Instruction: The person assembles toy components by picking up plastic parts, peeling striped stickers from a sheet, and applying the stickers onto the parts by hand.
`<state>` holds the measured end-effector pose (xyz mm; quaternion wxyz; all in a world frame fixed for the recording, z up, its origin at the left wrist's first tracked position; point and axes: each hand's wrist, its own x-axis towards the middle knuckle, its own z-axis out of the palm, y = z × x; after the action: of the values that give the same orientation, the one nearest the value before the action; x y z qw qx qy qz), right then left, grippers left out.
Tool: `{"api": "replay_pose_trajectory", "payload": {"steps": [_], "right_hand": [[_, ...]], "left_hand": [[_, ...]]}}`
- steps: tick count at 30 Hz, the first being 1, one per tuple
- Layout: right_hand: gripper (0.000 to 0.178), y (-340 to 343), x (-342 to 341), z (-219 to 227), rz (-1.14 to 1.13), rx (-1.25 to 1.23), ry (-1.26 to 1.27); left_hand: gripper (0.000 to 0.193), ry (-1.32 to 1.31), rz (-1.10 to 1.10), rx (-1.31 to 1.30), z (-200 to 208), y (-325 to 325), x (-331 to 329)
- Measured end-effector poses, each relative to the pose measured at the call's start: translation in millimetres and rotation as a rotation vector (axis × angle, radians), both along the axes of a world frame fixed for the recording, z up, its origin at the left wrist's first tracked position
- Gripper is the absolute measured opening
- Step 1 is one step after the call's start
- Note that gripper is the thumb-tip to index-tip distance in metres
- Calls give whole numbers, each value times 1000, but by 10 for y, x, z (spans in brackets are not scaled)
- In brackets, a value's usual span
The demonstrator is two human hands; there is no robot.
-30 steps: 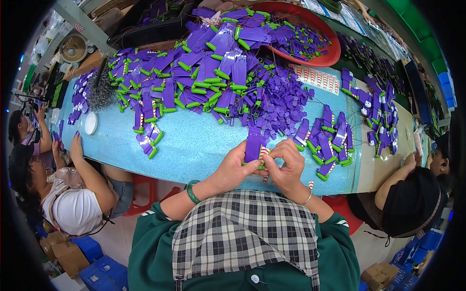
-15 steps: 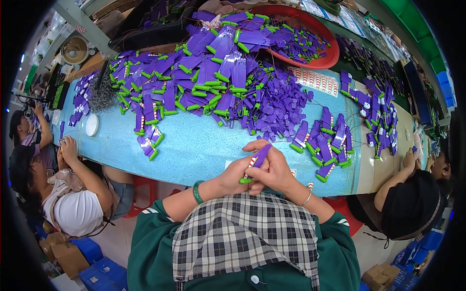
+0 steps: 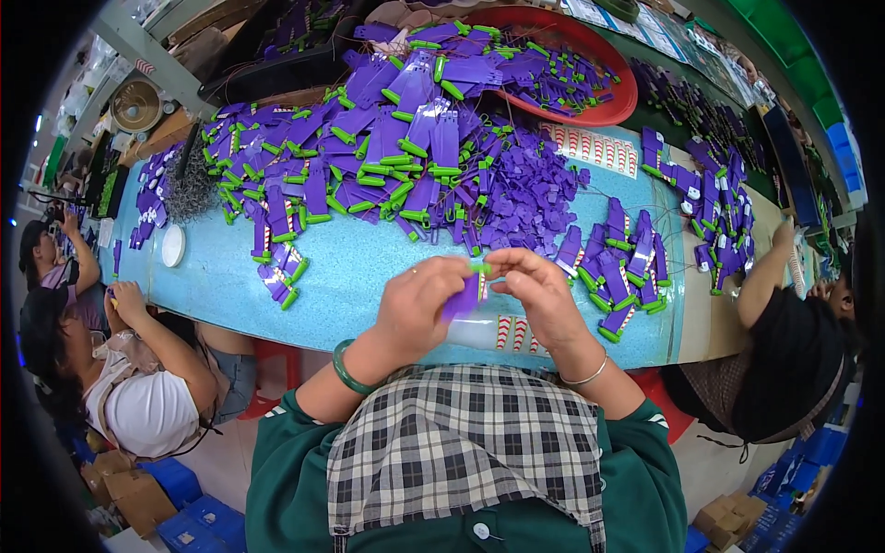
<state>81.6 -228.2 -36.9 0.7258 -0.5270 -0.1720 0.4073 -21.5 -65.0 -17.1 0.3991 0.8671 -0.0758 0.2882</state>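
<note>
Over the table's near edge, my left hand (image 3: 422, 309) grips a purple plastic piece with a green end (image 3: 463, 300), which is blurred by motion. The green end points up and to the right. My right hand (image 3: 546, 300) has its thumb and forefinger pinched at that green end; whether a sticker is between them is too small to tell. Below the hands, a sheet of red-and-white striped stickers (image 3: 519, 334) lies partly hidden by my right wrist. Right of my right hand rests a small group of purple pieces with green ends and striped stickers (image 3: 619, 267).
A large heap of purple-and-green pieces (image 3: 396, 157) covers the far middle, with small purple parts (image 3: 530, 198) beside it. Behind stands a red basin (image 3: 619, 97). A white lid (image 3: 173, 246) and tangled metal bits (image 3: 192, 189) lie left. Co-workers sit on both sides.
My hands have moved apart, and the purple piece has turned green end up in my left hand. The sticker sheet now shows beneath them. The co-worker on the right has reached farther forward.
</note>
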Motion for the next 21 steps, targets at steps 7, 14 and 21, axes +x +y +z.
{"api": "replay_pose_trajectory", "payload": {"steps": [7, 14, 21], "right_hand": [[8, 103, -32, 129, 105, 50, 134], [16, 91, -22, 95, 166, -9, 176], [26, 62, -179, 88, 248, -132, 306]], "left_hand": [[20, -322, -68, 465, -86, 61, -50], [24, -402, -218, 403, -126, -19, -108], [19, -443, -188, 413, -137, -25, -126]]}}
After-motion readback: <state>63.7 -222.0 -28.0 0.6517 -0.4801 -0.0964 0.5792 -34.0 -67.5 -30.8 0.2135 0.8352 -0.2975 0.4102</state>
